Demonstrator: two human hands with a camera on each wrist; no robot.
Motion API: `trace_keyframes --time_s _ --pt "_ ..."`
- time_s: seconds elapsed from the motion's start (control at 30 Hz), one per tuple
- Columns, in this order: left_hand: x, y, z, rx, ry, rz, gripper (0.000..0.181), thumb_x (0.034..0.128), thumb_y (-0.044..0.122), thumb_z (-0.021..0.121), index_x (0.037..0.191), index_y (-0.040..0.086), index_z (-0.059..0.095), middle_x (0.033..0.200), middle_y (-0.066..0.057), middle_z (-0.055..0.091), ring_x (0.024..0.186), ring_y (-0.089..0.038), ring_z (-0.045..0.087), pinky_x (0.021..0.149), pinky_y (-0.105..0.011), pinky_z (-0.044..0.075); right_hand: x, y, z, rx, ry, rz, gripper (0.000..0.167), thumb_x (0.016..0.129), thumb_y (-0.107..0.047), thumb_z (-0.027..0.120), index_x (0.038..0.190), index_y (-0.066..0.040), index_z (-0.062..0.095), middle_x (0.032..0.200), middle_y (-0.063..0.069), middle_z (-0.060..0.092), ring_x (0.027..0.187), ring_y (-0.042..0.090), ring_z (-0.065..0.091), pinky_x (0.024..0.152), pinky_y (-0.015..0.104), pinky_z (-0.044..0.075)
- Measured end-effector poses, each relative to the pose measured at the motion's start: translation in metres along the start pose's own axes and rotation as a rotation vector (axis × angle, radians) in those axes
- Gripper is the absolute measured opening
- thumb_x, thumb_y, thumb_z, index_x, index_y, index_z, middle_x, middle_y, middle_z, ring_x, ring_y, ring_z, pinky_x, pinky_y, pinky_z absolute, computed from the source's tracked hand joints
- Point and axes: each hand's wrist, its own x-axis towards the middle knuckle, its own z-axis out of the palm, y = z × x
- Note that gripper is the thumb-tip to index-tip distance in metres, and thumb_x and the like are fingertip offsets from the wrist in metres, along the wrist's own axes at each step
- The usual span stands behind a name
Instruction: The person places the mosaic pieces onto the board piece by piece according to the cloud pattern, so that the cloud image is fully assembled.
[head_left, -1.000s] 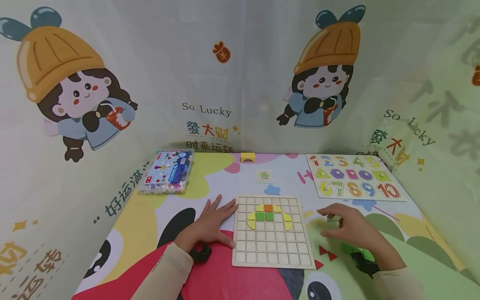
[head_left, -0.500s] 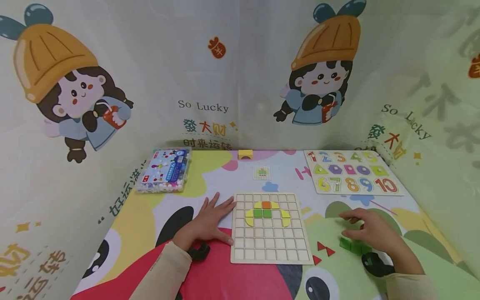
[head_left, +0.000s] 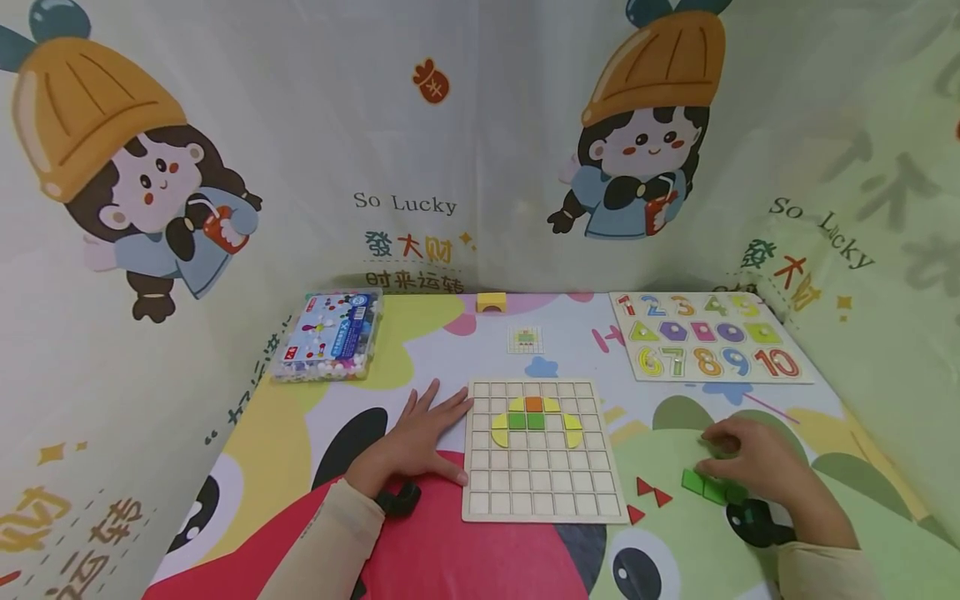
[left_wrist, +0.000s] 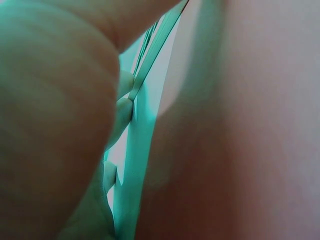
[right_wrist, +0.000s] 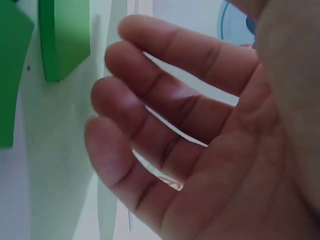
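My left hand (head_left: 412, 443) lies spread against the pale wooden grid board (head_left: 536, 483), while right of it my right hand (head_left: 757, 460), curved and seemingly empty, is just beside the green square tiles (head_left: 712, 491), which a hasty pinch could scatter.

Head view faces forward-down; wrist views crowd hands (head_left: 415, 442).

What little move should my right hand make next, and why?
Probably pinch a green tile: your right hand is beside it, the wrist view shows no tile in its fingers, and the board has a bare cell between a green square and a yellow piece.
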Motion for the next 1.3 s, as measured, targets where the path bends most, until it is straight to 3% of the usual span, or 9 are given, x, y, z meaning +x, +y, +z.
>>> trace_keyframes --time_s 0.2,0.4,0.67,0.87,1.3 --pt "0.001 -0.002 0.002 -0.007 0.012 0.017 0.122 0.0703 0.07 0.088 0.169 0.028 0.029 0.179 0.008 0.018 0.166 -0.041 -0.006 0.13 -0.069 -0.005 -0.002 0.006 0.0 -0.011 -0.006 -0.001 0.043 0.072 -0.037 0.097 0.098 -0.009 0.078 0.09 -0.002 0.069 0.081 0.012 0.056 0.069 0.03 0.049" --pt "0.0 -0.003 0.003 -0.012 0.015 0.022 0.123 0.0701 0.07 0.088 0.169 0.028 0.029 0.179 0.008 0.018 0.166 -0.041 -0.005 0.129 -0.07 -0.004 -0.001 0.011 -0.002 0.001 -0.053 0.028 0.04 0.073 -0.037 0.097 0.092 -0.012 0.073 0.087 -0.003 0.071 0.081 0.012 0.061 0.07 0.031 0.051" --pt "-0.001 -0.003 0.003 -0.013 0.022 0.02 0.123 0.07 0.07 0.088 0.169 0.028 0.029 0.179 0.008 0.018 0.166 -0.041 -0.006 0.129 -0.07 -0.006 -0.001 0.014 -0.001 0.029 -0.081 0.055 0.037 0.075 -0.036 0.095 0.092 -0.013 0.072 0.086 -0.004 0.07 0.081 0.011 0.06 0.069 0.029 0.049" --pt "-0.001 -0.003 0.002 -0.018 0.028 0.024 0.122 0.0703 0.07 0.088 0.169 0.029 0.029 0.179 0.008 0.019 0.166 -0.041 -0.006 0.129 -0.07 -0.006 -0.001 0.019 -0.001 0.088 -0.095 0.065 0.031 0.078 -0.03 0.093 0.097 -0.011 0.076 0.089 -0.003 0.071 0.078 0.003 0.058 0.068 0.023 0.049" --pt "0.0 -0.002 0.001 -0.015 0.023 0.031 0.121 0.071 0.07 0.087 0.169 0.028 0.03 0.179 0.007 0.019 0.166 -0.042 -0.006 0.129 -0.07 -0.005 -0.007 0.021 0.008 0.194 -0.005 -0.01 0.026 0.076 -0.019 0.093 0.098 -0.013 0.079 0.09 -0.001 0.071 0.076 -0.003 0.058 0.069 0.021 0.052"
